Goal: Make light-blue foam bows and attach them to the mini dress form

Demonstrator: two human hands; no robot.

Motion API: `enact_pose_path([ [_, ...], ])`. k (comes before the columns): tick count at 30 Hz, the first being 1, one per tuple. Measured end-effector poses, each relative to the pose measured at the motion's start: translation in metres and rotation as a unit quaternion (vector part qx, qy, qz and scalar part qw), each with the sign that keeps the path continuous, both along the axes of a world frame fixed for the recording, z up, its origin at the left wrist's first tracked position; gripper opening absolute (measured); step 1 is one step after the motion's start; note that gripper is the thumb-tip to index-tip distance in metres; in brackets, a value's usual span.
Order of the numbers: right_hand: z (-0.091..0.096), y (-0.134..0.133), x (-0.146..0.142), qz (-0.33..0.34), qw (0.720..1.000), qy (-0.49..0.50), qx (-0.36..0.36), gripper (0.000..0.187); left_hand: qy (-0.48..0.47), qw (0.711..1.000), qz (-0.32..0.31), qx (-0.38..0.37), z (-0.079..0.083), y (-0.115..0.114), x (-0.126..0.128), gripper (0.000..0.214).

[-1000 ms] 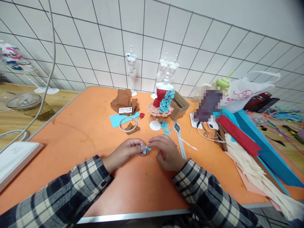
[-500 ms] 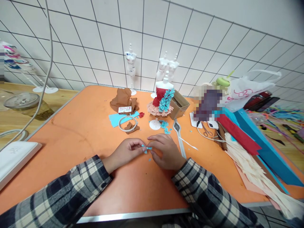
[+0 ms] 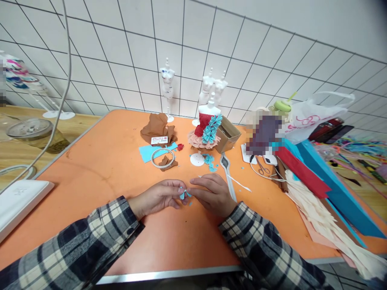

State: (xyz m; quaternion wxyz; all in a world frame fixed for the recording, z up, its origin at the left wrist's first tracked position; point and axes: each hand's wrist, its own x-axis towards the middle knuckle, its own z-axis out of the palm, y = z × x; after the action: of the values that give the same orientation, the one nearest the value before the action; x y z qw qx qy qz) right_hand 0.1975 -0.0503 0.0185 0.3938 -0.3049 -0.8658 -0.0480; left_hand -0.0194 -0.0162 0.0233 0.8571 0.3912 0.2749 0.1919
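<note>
A small folded piece of light-blue crepe paper (image 3: 183, 195) is pinched between the thumb and fingers of my left hand (image 3: 161, 194), low over the orange table. Against its right edge rest the fingertips of my right hand (image 3: 213, 194); they look closed on the paper, though the thumb is hidden. Beyond both hands stands a small white dress form with a red paper bodice (image 3: 203, 124), a pink ruffled skirt and a band of blue paper petals (image 3: 212, 129). Loose blue petals (image 3: 209, 160) lie beside its round base (image 3: 197, 159).
A roll of tape (image 3: 163, 158), blue and brown paper and a small white box (image 3: 159, 140) lie at back left. Behind the dress are bare forms (image 3: 167, 82) and a cardboard box (image 3: 229, 135). Scissors (image 3: 264, 166), phones and paper strips (image 3: 311, 205) fill the right side.
My left hand has turned, and the blue paper now sits more upright and bunched between its fingers. My right fingers have shifted slightly and lie straighter against the paper.
</note>
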Motion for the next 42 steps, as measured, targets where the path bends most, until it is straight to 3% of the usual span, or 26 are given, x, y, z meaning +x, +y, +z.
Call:
enact_pose_path([
  [4, 0.003, 0.001, -0.008, -0.002, 0.993, 0.082, -0.088, 0.014, -0.021, 0.998, 0.024, -0.046, -0.004, 0.002, -0.001, 0.023],
  [7, -0.001, 0.005, -0.012, -0.044, 0.965, 0.160, -0.203, 0.010, -0.008, 0.997, 0.072, -0.028, -0.005, 0.004, -0.001, 0.031],
  [10, -0.010, 0.009, -0.013, -0.098, 0.911, 0.236, -0.323, 0.006, 0.063, 0.977, 0.136, 0.150, -0.006, 0.004, 0.002, 0.031],
  [13, -0.016, 0.012, -0.014, -0.109, 0.848, 0.305, -0.420, 0.010, 0.166, 0.910, 0.179, 0.334, -0.009, 0.003, 0.006, 0.033],
  [15, -0.017, 0.012, -0.017, -0.090, 0.811, 0.336, -0.470, 0.013, 0.206, 0.884, 0.194, 0.372, -0.012, 0.002, 0.009, 0.028],
  [17, -0.015, 0.010, -0.021, -0.068, 0.782, 0.354, -0.509, 0.015, 0.215, 0.878, 0.200, 0.378, -0.014, 0.003, 0.010, 0.023],
  [19, -0.012, 0.008, -0.023, -0.059, 0.773, 0.354, -0.523, 0.018, 0.213, 0.876, 0.203, 0.382, -0.015, 0.004, 0.010, 0.022],
  [23, -0.011, 0.006, -0.024, -0.105, 0.827, 0.313, -0.455, 0.018, 0.214, 0.878, 0.200, 0.379, -0.014, 0.005, 0.009, 0.021],
  [25, -0.012, 0.007, -0.023, -0.124, 0.836, 0.310, -0.436, 0.012, 0.210, 0.881, 0.198, 0.376, -0.013, 0.005, 0.008, 0.022],
  [27, -0.014, 0.008, -0.022, -0.124, 0.815, 0.333, -0.458, 0.014, 0.197, 0.887, 0.205, 0.364, -0.012, 0.004, 0.009, 0.024],
  [30, -0.015, 0.010, -0.024, -0.109, 0.757, 0.409, -0.497, 0.018, 0.176, 0.906, 0.209, 0.324, -0.010, 0.000, 0.013, 0.029],
  [33, -0.017, 0.009, -0.030, -0.089, 0.720, 0.463, -0.508, 0.021, 0.160, 0.929, 0.169, 0.287, -0.011, -0.006, 0.023, 0.030],
  [40, -0.016, 0.003, -0.039, -0.094, 0.699, 0.470, -0.530, 0.022, 0.179, 0.921, 0.217, 0.269, -0.012, -0.012, 0.031, 0.029],
  [42, -0.014, 0.002, -0.038, -0.089, 0.704, 0.462, -0.532, 0.023, 0.183, 0.917, 0.217, 0.280, -0.011, -0.012, 0.030, 0.028],
])
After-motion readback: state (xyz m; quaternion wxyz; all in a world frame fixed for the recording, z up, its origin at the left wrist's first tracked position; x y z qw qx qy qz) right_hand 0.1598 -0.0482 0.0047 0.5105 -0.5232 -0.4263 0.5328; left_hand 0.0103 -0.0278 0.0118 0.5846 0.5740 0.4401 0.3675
